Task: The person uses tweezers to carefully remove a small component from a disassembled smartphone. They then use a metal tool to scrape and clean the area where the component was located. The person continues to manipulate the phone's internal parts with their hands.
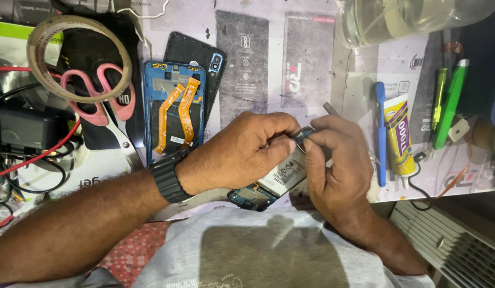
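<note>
Two hands (242, 154) (335, 160), one scissors (101, 98), one glue tube (399, 136).

This is a phone repair workshop, prob. a small service bench. The tabletop (322, 85) is crowded w/ repair things: an opened blue phone frame (174, 109) w/ orange flex cables showing, a black back cover (191, 50) beside it, and two flat dark battery packs (242, 61) lying further back. At the right side lie a yellow glue tube (399, 133), a blue tool (381, 133) and a green pen-like tool (450, 101). At the left are pink scissors (101, 96), a roll of tape (79, 58), and red and black wires (29, 160) near a black box.
</note>
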